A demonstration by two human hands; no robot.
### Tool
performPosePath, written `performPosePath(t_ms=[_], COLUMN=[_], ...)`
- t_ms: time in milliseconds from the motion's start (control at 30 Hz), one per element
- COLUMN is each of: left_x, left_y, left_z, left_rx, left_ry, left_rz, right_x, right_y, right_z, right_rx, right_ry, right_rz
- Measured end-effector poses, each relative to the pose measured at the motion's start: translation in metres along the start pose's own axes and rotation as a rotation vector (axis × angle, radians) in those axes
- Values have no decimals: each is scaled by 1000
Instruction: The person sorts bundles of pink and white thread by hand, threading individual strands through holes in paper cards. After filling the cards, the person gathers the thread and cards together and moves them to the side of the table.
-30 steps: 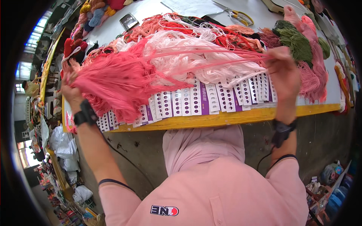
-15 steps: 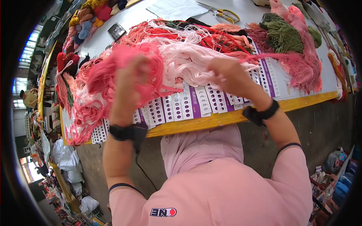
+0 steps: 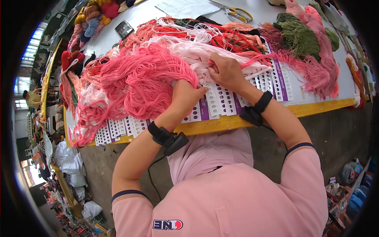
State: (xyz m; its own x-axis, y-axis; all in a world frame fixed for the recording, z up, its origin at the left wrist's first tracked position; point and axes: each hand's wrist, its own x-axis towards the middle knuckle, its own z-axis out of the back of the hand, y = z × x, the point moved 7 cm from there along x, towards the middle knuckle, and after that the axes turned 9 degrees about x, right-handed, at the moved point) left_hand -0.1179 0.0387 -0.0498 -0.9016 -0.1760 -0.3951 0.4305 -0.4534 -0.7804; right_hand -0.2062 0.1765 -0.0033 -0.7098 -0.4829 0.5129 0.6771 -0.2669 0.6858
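Note:
A big loose bundle of bright pink thread (image 3: 144, 75) lies heaped at the front left of the table. My left hand (image 3: 184, 98) is at its right end, with strands looped over the fingers and the thumb pointing right. Most of those fingers are hidden under the thread. Just to the right, my right hand (image 3: 228, 73) is curled in a pinch over pale pink thread (image 3: 187, 51); a bit of pink strand shows at its fingertips. Beneath both hands lie white and purple cards with rows of punched holes (image 3: 213, 102).
Red and dark threads (image 3: 225, 37) are piled behind. Green thread (image 3: 296, 37) and dusty pink thread (image 3: 325, 69) lie at the right. A phone (image 3: 124, 29), yellow-handled scissors (image 3: 239, 15) and paper sheets (image 3: 185, 8) are farther back. A yellow edge (image 3: 312, 110) fronts the table.
My left hand has come down and to the right, and the bright pink bundle it held up now lies spread on the pile. My right hand has shifted slightly left, closer to the left.

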Motion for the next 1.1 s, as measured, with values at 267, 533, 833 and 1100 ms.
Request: performPosePath(t_ms=[267, 533, 833, 1100], left_x=[-12, -18, -10, -8], left_y=[-10, -8, 3, 9], left_z=[6, 10, 8, 18], left_rx=[-201, -388, -429, -346], left_ry=[115, 152, 248, 34], left_rz=[45, 141, 86, 31], right_x=[-12, -22, -15, -15], right_y=[36, 26, 27, 25], right_z=[26, -15, -36, -25], right_rx=[355, 194, 83, 204], right_ry=[331, 592, 706, 616], right_rz=[-262, -143, -51, -71])
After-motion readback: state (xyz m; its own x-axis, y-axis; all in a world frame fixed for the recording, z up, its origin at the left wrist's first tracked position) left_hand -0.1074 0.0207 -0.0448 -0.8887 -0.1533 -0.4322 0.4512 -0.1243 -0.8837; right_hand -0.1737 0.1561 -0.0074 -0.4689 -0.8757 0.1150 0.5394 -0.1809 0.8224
